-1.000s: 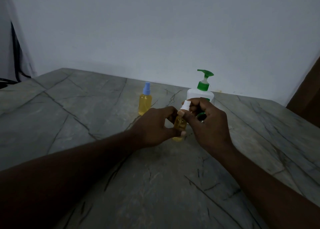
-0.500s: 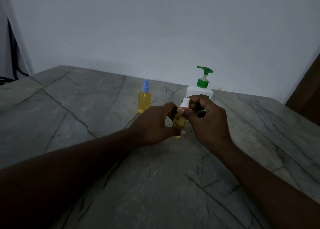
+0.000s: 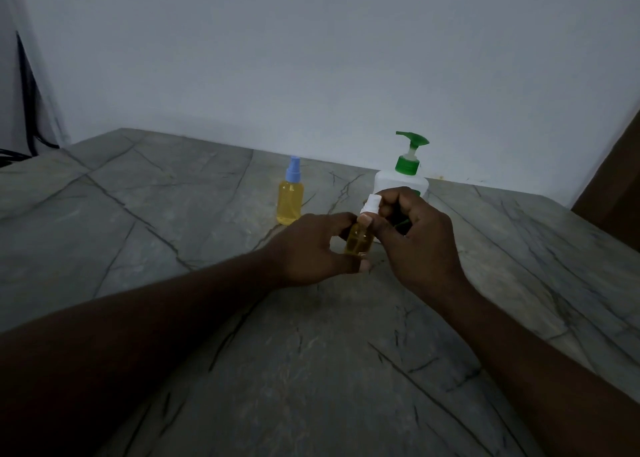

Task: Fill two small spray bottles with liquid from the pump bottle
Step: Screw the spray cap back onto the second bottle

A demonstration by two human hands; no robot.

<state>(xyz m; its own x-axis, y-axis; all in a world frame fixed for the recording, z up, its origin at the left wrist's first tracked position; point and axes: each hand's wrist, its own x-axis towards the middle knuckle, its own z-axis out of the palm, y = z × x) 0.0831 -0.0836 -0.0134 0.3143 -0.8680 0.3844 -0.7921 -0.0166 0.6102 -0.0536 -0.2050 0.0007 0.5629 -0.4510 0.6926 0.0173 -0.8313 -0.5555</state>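
Note:
A small spray bottle (image 3: 359, 240) with yellow liquid stands at mid-table between both hands. My left hand (image 3: 313, 248) grips its body from the left. My right hand (image 3: 412, 238) pinches its white spray cap (image 3: 371, 204) on top. A second small spray bottle (image 3: 290, 198) with a blue cap and yellow liquid stands upright to the left, untouched. The white pump bottle (image 3: 394, 183) with a green pump head stands behind my right hand, its lower part hidden.
The grey marble-patterned table (image 3: 173, 235) ends at a white wall behind the bottles. Dark cables hang at the far left edge (image 3: 24, 110). A brown surface (image 3: 613, 186) rises at the far right.
Both hands stay on the small bottle with the white cap; the fingers of my right hand have shifted slightly on the cap. The other bottles have not moved.

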